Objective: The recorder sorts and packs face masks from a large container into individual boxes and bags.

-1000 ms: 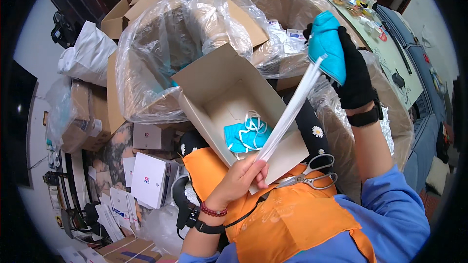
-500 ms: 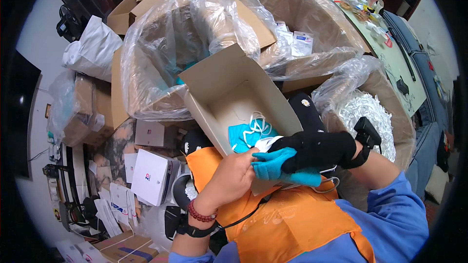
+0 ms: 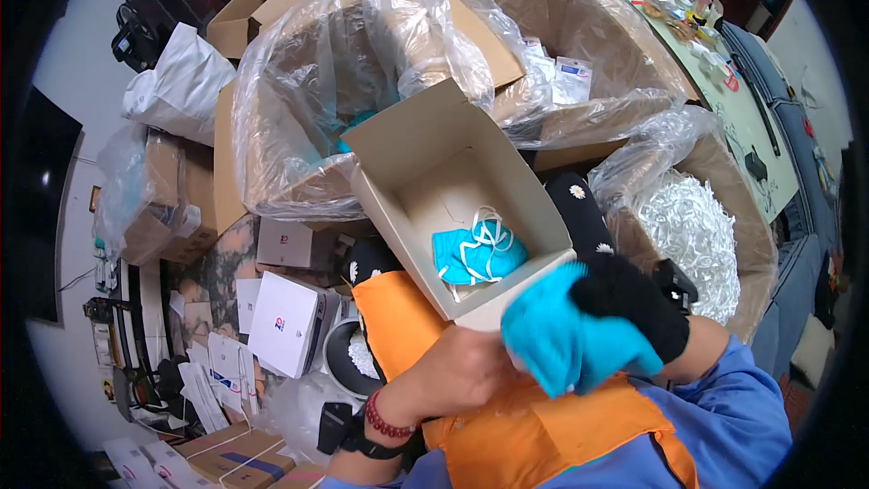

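My right hand (image 3: 625, 303), in a black glove, grips turquoise face masks (image 3: 566, 330) in front of my orange apron. Motion blurs their upper edge. My bare left hand (image 3: 475, 362), with a red bead bracelet at the wrist, is closed at the near edge of the held masks. Its fingertips are partly hidden there. Just beyond both hands an open cardboard box (image 3: 412, 140) leans against my lap. Inside it lie turquoise face masks (image 3: 462, 258) with white straps looped on top.
Large plastic-lined cartons (image 3: 272, 127) stand ahead. A lined carton at the right holds a heap of white straps (image 3: 692, 235). White boxes (image 3: 285, 324) and a round bin (image 3: 348, 358) sit at the left. A cluttered table (image 3: 715, 100) runs along the far right.
The masks in my right hand have lifted away from the box and turned, showing more turquoise. My left hand has moved down from the box's near edge. The masks in the box are more exposed.
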{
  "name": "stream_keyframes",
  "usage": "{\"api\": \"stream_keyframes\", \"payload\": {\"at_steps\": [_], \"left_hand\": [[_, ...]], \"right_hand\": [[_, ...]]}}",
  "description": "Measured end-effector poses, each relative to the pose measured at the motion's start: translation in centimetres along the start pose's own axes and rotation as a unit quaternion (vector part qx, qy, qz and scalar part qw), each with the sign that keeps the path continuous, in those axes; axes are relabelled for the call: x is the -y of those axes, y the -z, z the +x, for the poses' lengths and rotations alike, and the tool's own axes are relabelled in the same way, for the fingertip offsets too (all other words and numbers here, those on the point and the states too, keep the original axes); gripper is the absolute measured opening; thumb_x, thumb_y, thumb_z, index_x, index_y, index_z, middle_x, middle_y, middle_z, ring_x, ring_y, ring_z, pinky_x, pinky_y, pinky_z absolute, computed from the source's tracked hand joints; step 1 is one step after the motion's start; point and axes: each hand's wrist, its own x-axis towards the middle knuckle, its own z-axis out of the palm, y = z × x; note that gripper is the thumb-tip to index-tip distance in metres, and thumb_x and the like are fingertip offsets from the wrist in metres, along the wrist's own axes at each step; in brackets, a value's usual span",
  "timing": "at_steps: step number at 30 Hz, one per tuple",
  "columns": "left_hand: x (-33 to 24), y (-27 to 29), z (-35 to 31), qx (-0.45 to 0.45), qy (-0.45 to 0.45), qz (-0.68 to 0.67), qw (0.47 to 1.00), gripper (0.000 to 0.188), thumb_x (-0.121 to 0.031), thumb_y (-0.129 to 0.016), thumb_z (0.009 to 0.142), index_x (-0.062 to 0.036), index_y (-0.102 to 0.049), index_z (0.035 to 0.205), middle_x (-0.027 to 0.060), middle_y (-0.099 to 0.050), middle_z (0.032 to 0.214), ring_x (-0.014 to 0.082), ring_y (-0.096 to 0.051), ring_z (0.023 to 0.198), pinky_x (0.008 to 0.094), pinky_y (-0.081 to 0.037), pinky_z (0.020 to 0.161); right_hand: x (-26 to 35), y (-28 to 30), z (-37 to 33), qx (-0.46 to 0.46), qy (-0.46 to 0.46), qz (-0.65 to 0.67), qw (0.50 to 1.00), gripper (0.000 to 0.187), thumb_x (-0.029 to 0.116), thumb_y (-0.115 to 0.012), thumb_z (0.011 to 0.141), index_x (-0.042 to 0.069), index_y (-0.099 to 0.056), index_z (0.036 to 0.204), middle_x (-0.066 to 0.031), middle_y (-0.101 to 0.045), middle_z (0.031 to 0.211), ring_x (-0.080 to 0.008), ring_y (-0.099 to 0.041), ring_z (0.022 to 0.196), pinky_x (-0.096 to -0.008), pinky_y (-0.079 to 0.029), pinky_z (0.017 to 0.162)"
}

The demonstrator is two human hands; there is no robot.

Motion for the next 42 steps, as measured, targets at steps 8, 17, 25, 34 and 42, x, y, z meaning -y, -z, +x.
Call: {"api": "stream_keyframes", "payload": {"at_steps": [8,17,25,34,42], "left_hand": [[0.6,6.9,-10.9,0.067,0.211,0.129,0.967,0.022,-0.025,-0.064,0.087,-0.0052,-0.059,0.080,0.0104,-0.063,0.075,0.0274,-0.063,0.065,0.0396,-0.049,0.057],[11.5,8.3,-27.2,-0.146,0.621,0.072,0.767,0.028,-0.019,-0.044,0.100,-0.0030,-0.063,0.089,0.0032,-0.058,0.072,0.0131,-0.055,0.056,0.0286,-0.049,0.051],[19.1,6.3,-34.6,-0.274,0.640,0.041,0.716,0.018,-0.006,-0.051,0.097,0.0021,-0.066,0.097,0.0091,-0.068,0.080,0.0154,-0.066,0.065,0.0275,-0.056,0.056],[19.3,6.3,-36.1,-0.136,0.611,0.367,0.688,0.046,-0.029,-0.075,0.080,0.0045,-0.066,0.110,0.0237,-0.069,0.104,0.0398,-0.066,0.100,0.0423,-0.052,0.091],[10.6,8.0,-18.7,-0.375,0.485,0.082,0.786,0.034,-0.024,-0.051,0.102,0.0003,-0.066,0.084,0.0072,-0.066,0.070,0.0125,-0.065,0.061,0.0224,-0.051,0.059]], "right_hand": [[0.6,7.0,-6.2,0.153,-0.160,0.170,0.960,0.043,0.037,-0.051,0.100,-0.001,-0.062,0.114,-0.0118,-0.067,0.103,-0.0211,-0.064,0.094,-0.0309,-0.053,0.080],[-1.8,6.2,-0.5,-0.072,-0.157,0.137,0.975,0.051,0.037,-0.059,0.095,-0.001,-0.058,0.128,-0.0109,-0.066,0.119,-0.0178,-0.063,0.105,-0.0317,-0.048,0.094],[-2.2,3.1,2.6,-0.127,-0.129,0.202,0.963,0.040,0.029,-0.055,0.099,0.000,-0.057,0.126,-0.0066,-0.065,0.116,-0.0145,-0.060,0.105,-0.0315,-0.046,0.096],[-6.5,1.4,3.3,-0.166,-0.196,0.273,0.927,0.043,0.034,-0.048,0.103,0.004,-0.051,0.133,-0.0062,-0.061,0.125,-0.0157,-0.061,0.110,-0.0318,-0.048,0.099],[-8.6,2.3,1.9,-0.069,-0.068,-0.043,0.994,0.037,0.033,-0.050,0.102,0.010,-0.053,0.131,-0.0045,-0.063,0.117,-0.0131,-0.062,0.106,-0.0277,-0.054,0.087]]}}
